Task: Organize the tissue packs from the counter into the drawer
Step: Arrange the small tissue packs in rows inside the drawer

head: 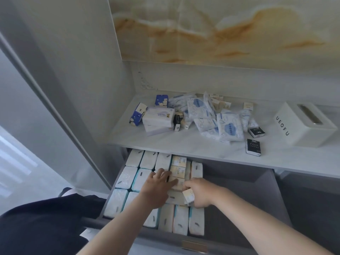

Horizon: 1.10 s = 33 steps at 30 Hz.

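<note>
Pinches a small cream pack (pixel 188 196) in the right hand (pixel 199 195), with fingers curled round it, just over the middle of the drawer (pixel 257 199). Presses down with the left hand (pixel 158 186), with fingers straight and slightly spread, flat on the column of cream Face packs (pixel 178 166) lined up in the drawer's middle. Shows the drawer's left part filled with big white packs (pixel 127 176) standing on edge, and its right part as bare grey floor.

Probably very light and soft: film-wrapped paper, squashy under a squeeze, a little slick on the wrapper. Best taken across the narrow sides, thumb against fingers, near the middle and not by a corner, to avoid twisting or slipping. Unlikely to suffer from a drop; crumples only under too hard a grip. Worth keeping the flat hand on the neighbours while slotting the new one in, to stop the row toppling.

Beyond the drawer, up on the table (pixel 202 144): a loose heap of tissue packs (pixel 211 118), with blue-and-white sachets that look floppy and boxy ones that look stiffer. Also two black packs (pixel 253 146) above the drawer's right side, and a white tissue box (pixel 303 124) farther right. Plenty left to bring down.
</note>
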Each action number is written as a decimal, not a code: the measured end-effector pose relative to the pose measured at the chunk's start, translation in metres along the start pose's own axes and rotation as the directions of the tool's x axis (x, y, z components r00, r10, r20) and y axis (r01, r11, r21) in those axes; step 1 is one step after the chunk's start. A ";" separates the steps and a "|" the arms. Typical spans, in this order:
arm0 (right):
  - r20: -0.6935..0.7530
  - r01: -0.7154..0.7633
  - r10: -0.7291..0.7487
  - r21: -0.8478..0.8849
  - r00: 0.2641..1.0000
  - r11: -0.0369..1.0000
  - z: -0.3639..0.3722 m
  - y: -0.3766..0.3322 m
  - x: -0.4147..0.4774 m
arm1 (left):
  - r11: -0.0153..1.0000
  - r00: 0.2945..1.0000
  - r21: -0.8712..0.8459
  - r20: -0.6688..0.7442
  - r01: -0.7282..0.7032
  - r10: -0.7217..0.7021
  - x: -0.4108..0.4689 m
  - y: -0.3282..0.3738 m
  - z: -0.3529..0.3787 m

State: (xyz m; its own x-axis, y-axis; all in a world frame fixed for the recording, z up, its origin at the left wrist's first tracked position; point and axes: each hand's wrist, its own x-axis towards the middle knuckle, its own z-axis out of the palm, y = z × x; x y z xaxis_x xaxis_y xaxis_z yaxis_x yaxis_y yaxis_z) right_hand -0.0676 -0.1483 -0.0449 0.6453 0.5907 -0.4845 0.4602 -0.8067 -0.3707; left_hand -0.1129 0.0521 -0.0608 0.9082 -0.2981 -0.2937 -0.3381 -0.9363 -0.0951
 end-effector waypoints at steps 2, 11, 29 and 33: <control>0.019 0.019 -0.019 -0.013 1.000 1.000 0.001 -0.006 -0.001 | 0.999 1.000 0.045 -0.003 0.019 -0.019 0.002 0.004 0.000; -0.300 -0.001 0.120 0.367 0.947 0.930 0.024 -0.023 -0.001 | 0.933 0.977 -0.359 -0.193 0.019 -0.094 -0.009 -0.001 -0.009; 0.107 -0.149 0.144 0.040 0.984 0.988 0.016 -0.011 -0.022 | 0.989 0.990 -0.137 -0.132 -0.060 0.042 -0.002 0.014 0.003; 0.205 -0.095 0.090 0.014 0.975 0.995 0.017 -0.020 -0.024 | 0.975 0.995 -0.212 -0.084 -0.068 0.051 -0.003 0.008 -0.001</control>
State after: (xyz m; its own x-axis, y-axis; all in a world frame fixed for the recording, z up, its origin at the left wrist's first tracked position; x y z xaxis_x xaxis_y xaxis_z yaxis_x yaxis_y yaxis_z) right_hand -0.1029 -0.1458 -0.0394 0.5457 0.5061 -0.6679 0.3882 -0.8590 -0.3338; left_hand -0.1180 0.0455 -0.0597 0.9073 -0.3603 -0.2168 -0.3393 -0.9319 0.1285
